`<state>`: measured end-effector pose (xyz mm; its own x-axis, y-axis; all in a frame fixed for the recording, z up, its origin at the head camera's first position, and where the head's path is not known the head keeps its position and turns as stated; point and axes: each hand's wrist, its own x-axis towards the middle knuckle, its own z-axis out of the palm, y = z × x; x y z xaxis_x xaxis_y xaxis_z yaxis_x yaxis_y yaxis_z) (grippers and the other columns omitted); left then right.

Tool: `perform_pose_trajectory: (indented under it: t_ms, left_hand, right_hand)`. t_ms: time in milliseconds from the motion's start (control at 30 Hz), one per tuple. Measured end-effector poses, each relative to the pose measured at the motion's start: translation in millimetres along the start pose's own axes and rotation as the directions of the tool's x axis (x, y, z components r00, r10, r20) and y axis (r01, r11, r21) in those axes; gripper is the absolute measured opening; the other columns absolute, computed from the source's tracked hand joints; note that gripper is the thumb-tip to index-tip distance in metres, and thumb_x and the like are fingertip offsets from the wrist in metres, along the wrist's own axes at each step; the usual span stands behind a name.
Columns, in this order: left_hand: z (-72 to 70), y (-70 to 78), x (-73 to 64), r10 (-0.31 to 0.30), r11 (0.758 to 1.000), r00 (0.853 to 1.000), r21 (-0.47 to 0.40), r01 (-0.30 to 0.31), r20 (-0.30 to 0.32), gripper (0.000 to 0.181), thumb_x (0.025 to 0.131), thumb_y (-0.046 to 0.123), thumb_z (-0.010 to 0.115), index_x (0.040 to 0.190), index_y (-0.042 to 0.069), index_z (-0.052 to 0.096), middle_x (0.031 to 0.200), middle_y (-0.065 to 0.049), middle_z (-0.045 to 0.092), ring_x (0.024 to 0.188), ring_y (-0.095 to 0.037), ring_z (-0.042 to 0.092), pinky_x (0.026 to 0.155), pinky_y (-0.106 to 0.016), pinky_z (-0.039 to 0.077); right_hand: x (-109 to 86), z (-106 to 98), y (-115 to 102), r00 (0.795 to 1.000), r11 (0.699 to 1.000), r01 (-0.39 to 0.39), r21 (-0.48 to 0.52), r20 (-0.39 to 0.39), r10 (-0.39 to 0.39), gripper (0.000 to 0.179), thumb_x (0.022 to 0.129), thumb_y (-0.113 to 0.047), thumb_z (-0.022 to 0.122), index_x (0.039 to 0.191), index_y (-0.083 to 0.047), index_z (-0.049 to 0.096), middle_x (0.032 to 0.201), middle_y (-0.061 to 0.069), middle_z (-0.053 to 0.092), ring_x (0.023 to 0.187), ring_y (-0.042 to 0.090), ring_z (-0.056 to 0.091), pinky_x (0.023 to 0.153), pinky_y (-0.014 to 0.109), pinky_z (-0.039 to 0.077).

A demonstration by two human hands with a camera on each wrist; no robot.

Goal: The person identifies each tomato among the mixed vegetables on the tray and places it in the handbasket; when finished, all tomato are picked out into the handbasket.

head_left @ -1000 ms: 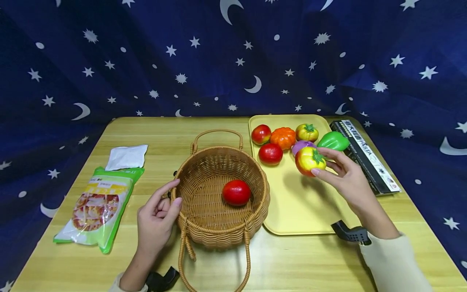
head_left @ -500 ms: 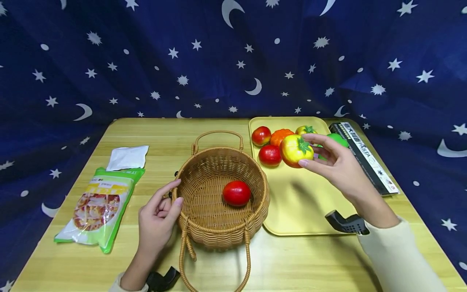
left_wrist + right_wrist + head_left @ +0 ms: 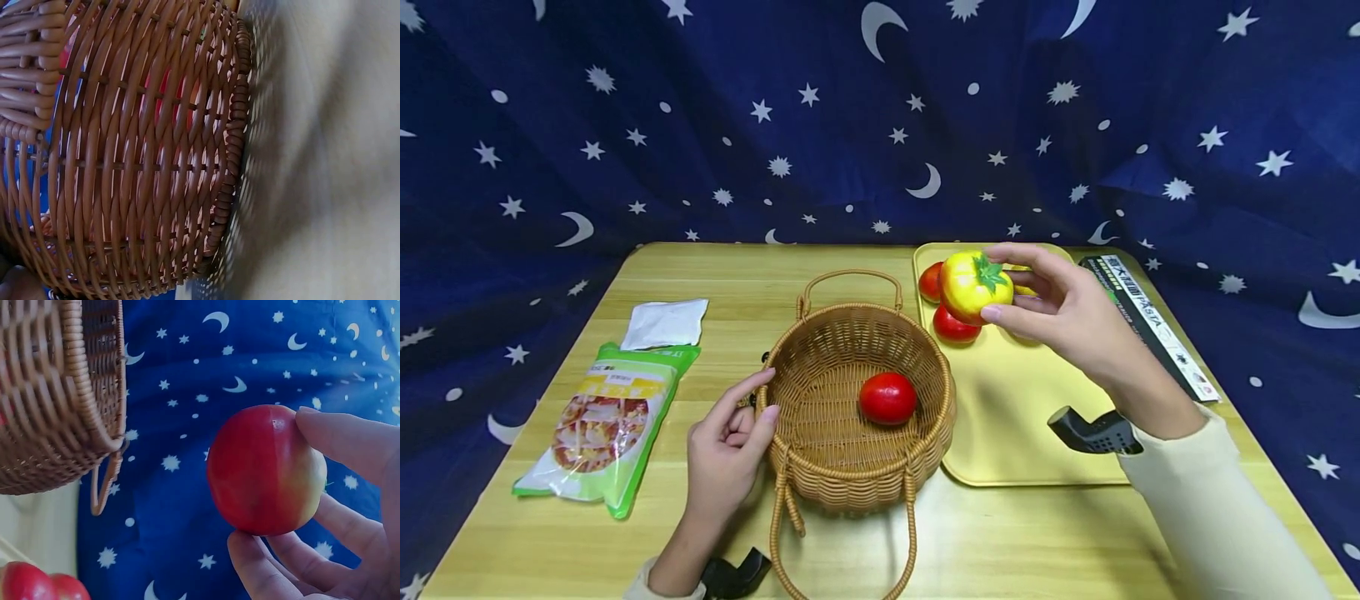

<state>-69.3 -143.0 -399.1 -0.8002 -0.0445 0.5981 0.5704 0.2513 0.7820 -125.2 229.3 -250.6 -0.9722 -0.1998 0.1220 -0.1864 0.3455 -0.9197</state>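
Note:
My right hand (image 3: 1067,317) holds a yellow-and-red toy tomato (image 3: 972,286) with a green leafy top, pinched between thumb and fingers above the yellow tray (image 3: 1030,442). In the right wrist view the tomato's red underside (image 3: 262,469) faces the camera. A round wicker basket (image 3: 857,492) stands mid-table with a red oval toy fruit (image 3: 887,397) inside. At the basket's left rim, my left hand (image 3: 726,454) grips with thumb and index finger. The left wrist view shows mostly the basket's woven side (image 3: 137,137).
On the tray, a red fruit (image 3: 957,327) and another red fruit (image 3: 929,282) show; others are partly hidden behind my right hand. A black pasta box (image 3: 1150,325) lies at right. A green food bag (image 3: 606,425) and white packet (image 3: 664,323) lie left. Basket handles stick out front and back.
My right hand has carried the tomato left and upward over the tray, towards the basket. The left hand stays at the basket rim.

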Motion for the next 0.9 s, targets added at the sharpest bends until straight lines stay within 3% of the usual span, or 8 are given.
perform_pose_trajectory:
  t_ms: [133, 267, 467, 700, 900]
  left_hand:
    - [0.7, 1.0, 0.9, 0.01, 1.0, 1.0, 0.0, -0.01, 0.001, 0.046, 0.084, -0.019, 0.067, 0.128, -0.005, 0.066, 0.054, 0.005, 0.027, 0.047, -0.001, 0.024, 0.042, -0.019, 0.022]
    - [1.3, 3.5, 1.6, 0.005, 1.0, 1.0, 0.01, -0.005, -0.007, 0.045, 0.084, -0.018, 0.067, 0.127, -0.005, 0.067, 0.054, 0.006, 0.027, 0.047, -0.001, 0.023, 0.042, -0.018, 0.022]
    - [1.1, 4.2, 1.8, -0.003, 1.0, 1.0, 0.015, 0.003, -0.009, 0.045, 0.084, -0.018, 0.068, 0.127, -0.005, 0.067, 0.054, 0.006, 0.028, 0.047, -0.002, 0.024, 0.042, -0.018, 0.022]
    - [1.3, 1.5, 0.3, 0.011, 1.0, 1.0, 0.004, -0.011, 0.003, 0.046, 0.083, -0.019, 0.067, 0.128, -0.005, 0.066, 0.054, 0.006, 0.027, 0.047, -0.001, 0.024, 0.042, -0.017, 0.022]
    - [-0.2, -1.5, -0.1, 0.016, 1.0, 1.0, 0.003, -0.016, 0.005, 0.047, 0.083, -0.019, 0.068, 0.128, -0.006, 0.066, 0.054, 0.006, 0.028, 0.046, -0.001, 0.024, 0.041, -0.017, 0.022]
  right_hand:
    - [7.7, 2, -11, 0.999, 1.0, 0.027, 0.002, 0.041, -0.027, 0.055, 0.091, -0.014, 0.079, 0.142, -0.02, 0.058, 0.138, 0.004, 0.056, 0.117, 0.027, 0.062, 0.084, 0.03, 0.058]
    - [14.8, 8, -24, 0.996, 0.998, 0.057, 0.006, 0.069, -0.057, 0.056, 0.09, -0.014, 0.08, 0.141, -0.019, 0.059, 0.138, 0.003, 0.058, 0.121, 0.026, 0.061, 0.095, 0.026, 0.053]
    - [26.1, 23, -38, 0.99, 0.995, 0.051, 0.09, 0.129, -0.063, 0.057, 0.089, -0.014, 0.081, 0.141, -0.019, 0.059, 0.138, 0.006, 0.059, 0.119, 0.027, 0.064, 0.093, 0.03, 0.055]
    - [42.9, 37, -38, 0.962, 0.977, 0.126, 0.172, 0.22, -0.163, 0.057, 0.087, -0.004, 0.08, 0.139, -0.01, 0.059, 0.139, 0.008, 0.057, 0.117, 0.031, 0.062, 0.096, 0.034, 0.053]
    - [54.4, 49, -43, 0.944, 0.978, 0.14, 0.156, 0.278, -0.18, 0.055, 0.087, -0.01, 0.081, 0.138, -0.015, 0.061, 0.139, 0.0, 0.058, 0.12, 0.025, 0.061, 0.1, 0.036, 0.051]
